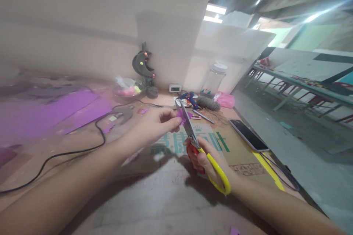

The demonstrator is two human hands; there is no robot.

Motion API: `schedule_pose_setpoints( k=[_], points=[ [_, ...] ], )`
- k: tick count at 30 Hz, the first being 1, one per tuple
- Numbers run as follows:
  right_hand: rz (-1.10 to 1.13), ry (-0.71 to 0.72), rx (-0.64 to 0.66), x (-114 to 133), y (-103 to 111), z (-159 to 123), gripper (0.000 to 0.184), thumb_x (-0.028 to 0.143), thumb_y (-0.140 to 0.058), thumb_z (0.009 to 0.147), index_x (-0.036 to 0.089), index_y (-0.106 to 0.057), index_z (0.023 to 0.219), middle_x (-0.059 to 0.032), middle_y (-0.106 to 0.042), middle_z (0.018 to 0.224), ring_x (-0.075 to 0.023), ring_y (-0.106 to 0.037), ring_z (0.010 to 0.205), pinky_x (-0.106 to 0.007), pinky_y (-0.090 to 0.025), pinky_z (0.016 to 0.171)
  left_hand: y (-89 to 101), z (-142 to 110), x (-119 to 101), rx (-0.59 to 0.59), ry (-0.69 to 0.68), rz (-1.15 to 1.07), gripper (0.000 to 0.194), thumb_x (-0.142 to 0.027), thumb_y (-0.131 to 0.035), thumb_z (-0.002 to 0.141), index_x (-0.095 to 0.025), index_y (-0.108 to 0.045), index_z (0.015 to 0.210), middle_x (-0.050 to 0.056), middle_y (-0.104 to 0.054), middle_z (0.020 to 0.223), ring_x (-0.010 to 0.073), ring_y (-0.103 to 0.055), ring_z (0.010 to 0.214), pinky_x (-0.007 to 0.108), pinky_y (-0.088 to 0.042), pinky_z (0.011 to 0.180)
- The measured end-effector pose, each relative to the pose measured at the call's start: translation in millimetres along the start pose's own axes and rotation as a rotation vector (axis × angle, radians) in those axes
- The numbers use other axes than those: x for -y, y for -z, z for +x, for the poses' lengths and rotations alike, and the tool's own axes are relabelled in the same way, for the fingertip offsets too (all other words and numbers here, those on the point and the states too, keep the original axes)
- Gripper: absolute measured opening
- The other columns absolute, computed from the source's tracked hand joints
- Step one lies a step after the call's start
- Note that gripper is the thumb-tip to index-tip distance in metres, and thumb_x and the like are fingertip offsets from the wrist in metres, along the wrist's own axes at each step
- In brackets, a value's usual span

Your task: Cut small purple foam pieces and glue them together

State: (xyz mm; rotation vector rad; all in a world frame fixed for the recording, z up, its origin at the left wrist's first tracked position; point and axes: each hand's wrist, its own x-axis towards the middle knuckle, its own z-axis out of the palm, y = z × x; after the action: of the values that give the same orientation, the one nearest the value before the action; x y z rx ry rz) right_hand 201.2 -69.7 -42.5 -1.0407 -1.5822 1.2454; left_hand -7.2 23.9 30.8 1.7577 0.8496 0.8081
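Observation:
My left hand (162, 122) pinches a small purple piece (181, 115) that looks like felt or foam sheet, between thumb and fingertips. In my right hand (205, 158) is a pair of scissors (189, 123) with one yellow and one red handle. The parted blades point up and away from me, with the purple piece at them. Whether the blades touch its edge or pass around it I cannot tell. Both hands are above a printed cardboard sheet (165, 165).
Purple sheets (85, 108) and a black cable (68, 151) lie left. Behind stand a dark crescent-shaped ornament (143, 64), a white clock (175, 88), a blue glue gun (189, 98), grey yarn (208, 103) and a clear jar (213, 80). A phone (248, 134) rests near the right edge.

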Motion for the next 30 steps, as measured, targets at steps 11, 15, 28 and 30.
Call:
schedule_pose_setpoints(
  k=[11,15,28,30],
  points=[
    [0.063,-0.067,-0.014,5.8,-1.7,1.2,0.073,0.079,-0.061,0.077,0.019,-0.053,0.117,0.0052,-0.038,0.071,-0.0076,-0.027,0.053,-0.021,-0.024,0.044,8.2,1.0,3.5,-0.047,-0.057,0.097,0.023,-0.041,-0.063,0.085,-0.019,-0.069,0.079,0.003,-0.073,0.079,0.0196,-0.067,0.076,0.031,-0.051,0.072],
    [0.057,-0.074,-0.006,5.9,-0.8,0.8,0.072,0.079,-0.061,0.077,0.018,-0.053,0.116,0.0051,-0.039,0.07,-0.0073,-0.026,0.052,-0.021,-0.023,0.044,9.4,1.6,4.9,-0.068,-0.065,0.091,0.022,-0.04,-0.065,0.083,-0.02,-0.069,0.078,0.003,-0.073,0.078,0.0201,-0.068,0.075,0.031,-0.052,0.071],
    [0.072,-0.069,-0.03,3.1,-1.5,0.3,0.071,0.076,-0.063,0.078,0.018,-0.054,0.117,0.005,-0.04,0.071,-0.0073,-0.027,0.052,-0.02,-0.025,0.044,9.7,4.0,6.7,-0.045,-0.051,0.116,0.026,-0.045,-0.059,0.089,-0.021,-0.066,0.084,0.002,-0.072,0.082,0.02,-0.066,0.081,0.034,-0.051,0.077],
    [0.076,-0.067,-0.045,2.3,-1.8,0.6,0.071,0.076,-0.063,0.078,0.018,-0.054,0.118,0.005,-0.04,0.07,-0.0075,-0.027,0.052,-0.02,-0.025,0.044,7.3,4.0,7.6,-0.025,-0.034,0.092,0.026,-0.046,-0.06,0.089,-0.021,-0.066,0.088,0.002,-0.072,0.083,0.0199,-0.066,0.082,0.034,-0.051,0.078]
  ],
)
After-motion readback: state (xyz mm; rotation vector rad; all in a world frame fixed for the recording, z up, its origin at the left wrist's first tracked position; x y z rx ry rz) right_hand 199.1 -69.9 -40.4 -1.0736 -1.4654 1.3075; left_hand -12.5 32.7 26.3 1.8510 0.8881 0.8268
